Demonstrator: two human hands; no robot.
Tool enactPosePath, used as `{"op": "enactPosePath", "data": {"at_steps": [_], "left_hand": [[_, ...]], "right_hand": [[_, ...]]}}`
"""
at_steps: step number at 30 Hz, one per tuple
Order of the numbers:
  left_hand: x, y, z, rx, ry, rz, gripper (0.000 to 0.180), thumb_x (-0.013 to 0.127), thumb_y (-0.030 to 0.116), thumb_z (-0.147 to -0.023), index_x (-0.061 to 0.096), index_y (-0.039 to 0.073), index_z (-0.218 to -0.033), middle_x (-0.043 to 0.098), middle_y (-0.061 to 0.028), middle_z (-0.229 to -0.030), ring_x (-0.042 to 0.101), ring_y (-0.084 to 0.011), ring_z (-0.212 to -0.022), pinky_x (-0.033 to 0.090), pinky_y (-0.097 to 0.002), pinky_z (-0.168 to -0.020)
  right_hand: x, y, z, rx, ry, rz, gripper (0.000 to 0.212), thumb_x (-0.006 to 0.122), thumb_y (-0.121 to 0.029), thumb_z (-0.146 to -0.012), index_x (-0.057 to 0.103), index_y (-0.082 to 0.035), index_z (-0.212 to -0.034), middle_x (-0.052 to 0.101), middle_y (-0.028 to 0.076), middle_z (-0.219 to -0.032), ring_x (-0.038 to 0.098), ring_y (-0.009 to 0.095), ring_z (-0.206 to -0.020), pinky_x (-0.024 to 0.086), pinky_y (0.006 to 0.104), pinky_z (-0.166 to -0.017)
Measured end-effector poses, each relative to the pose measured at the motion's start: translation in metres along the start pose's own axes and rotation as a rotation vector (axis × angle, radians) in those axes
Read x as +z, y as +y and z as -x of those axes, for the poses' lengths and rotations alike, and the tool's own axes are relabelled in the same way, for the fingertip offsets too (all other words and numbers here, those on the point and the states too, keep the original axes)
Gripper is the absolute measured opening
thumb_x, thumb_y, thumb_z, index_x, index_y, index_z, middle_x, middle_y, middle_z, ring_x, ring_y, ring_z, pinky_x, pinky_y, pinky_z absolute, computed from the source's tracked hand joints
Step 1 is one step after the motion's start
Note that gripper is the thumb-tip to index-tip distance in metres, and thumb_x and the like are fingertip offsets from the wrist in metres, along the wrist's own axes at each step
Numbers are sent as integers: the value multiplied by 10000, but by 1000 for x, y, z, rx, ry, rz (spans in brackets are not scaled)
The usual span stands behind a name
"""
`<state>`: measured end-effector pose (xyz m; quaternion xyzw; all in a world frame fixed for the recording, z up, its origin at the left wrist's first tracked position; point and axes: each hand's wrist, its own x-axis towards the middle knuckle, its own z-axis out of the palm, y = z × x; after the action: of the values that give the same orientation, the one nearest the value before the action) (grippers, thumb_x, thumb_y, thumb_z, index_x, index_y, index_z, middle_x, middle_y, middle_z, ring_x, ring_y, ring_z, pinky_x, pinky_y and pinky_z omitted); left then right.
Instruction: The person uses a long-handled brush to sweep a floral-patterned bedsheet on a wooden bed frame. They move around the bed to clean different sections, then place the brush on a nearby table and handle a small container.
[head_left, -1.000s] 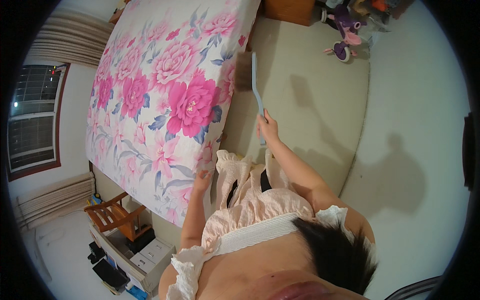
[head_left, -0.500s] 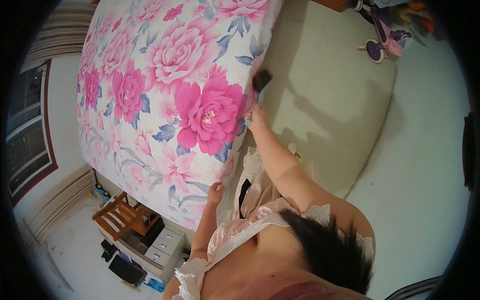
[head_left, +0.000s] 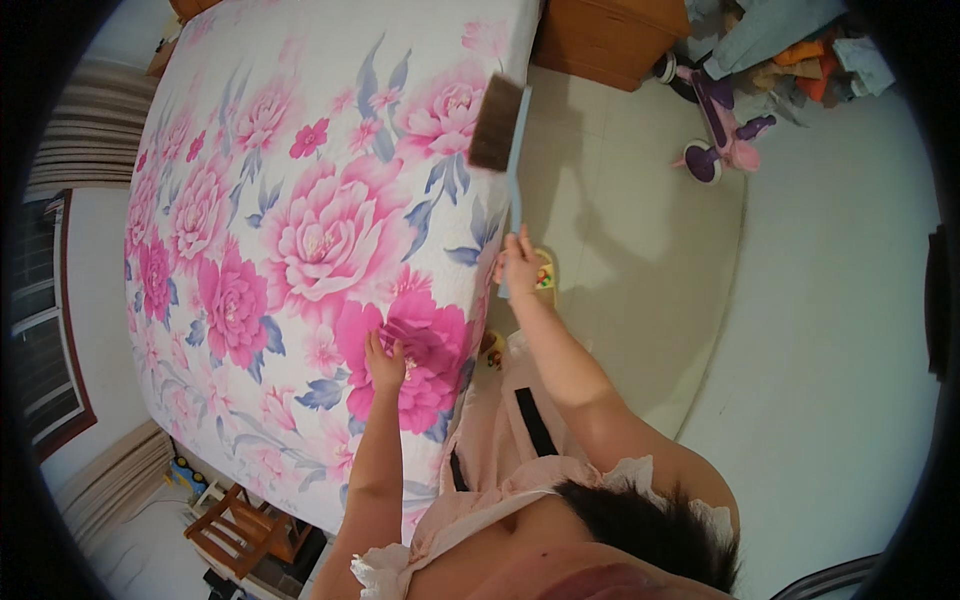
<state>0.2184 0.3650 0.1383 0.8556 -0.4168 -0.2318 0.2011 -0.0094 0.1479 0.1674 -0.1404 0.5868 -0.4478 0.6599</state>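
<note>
A bed (head_left: 215,405) spread with a white sheet of large pink flowers and blue-grey leaves fills the middle and left. Over its right edge I hold a bed brush (head_left: 495,125) with dark brown bristles and a light blue handle. My right hand (head_left: 517,265) is closed round the handle's lower end. The bristles face left, at the margin of the sheet; whether they touch it I cannot tell. My left hand (head_left: 386,360) is over a deep pink flower near the bed's right side, fingers spread, holding nothing.
Beyond the bed's far right corner stands a brown wooden cabinet (head_left: 608,40). A pink and purple ride-on toy (head_left: 722,125) and a heap of clothes (head_left: 790,45) lie at the far right. A yellow slipper (head_left: 545,275) is on the floor. A wooden chair (head_left: 240,530) stands lower left.
My right hand has brought the brush up to the sheet's edge, bristles now turned left. My left hand has moved forward over the bed and its fingers have spread. My view has shifted.
</note>
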Motion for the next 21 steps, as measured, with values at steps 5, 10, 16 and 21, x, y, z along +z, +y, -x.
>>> {"op": "enactPosePath", "data": {"at_steps": [5,10,16,21], "left_hand": [[55,45,-74,-38,57,-3,714,603,268,-788,256,-22,-1341,205,-311,-1368,213,-430,-1277,199,-447,-1058],[96,66,-96,-119,20,-51,757,590,332,-793,213,12,-1367,146,-305,-1392,133,-439,-1299,147,-467,-1069],[112,122,-101,-388,-149,-134,805,563,426,-798,107,180,-1415,-2,-220,-1449,23,-463,-1308,179,-589,-1010],[124,131,-97,-414,-165,-184,843,581,410,-794,56,193,-1417,-55,-204,-1453,-12,-455,-1315,215,-652,-950]], "right_hand": [[10,53,-45,-84,69,79,495,510,-222,-893,348,-109,-1346,424,22,-522,368,130,-328,329,305,-295],[-5,-27,-69,195,296,188,413,508,-217,-878,449,-117,-1275,508,68,-586,440,171,-354,411,331,-392],[-119,-22,-125,-319,316,715,479,483,-139,-883,350,-111,-1343,442,26,-593,471,136,-465,418,284,-434],[-59,-128,-62,-422,-369,798,595,539,-34,-819,315,-113,-1364,506,85,-792,505,165,-572,435,289,-522]]}}
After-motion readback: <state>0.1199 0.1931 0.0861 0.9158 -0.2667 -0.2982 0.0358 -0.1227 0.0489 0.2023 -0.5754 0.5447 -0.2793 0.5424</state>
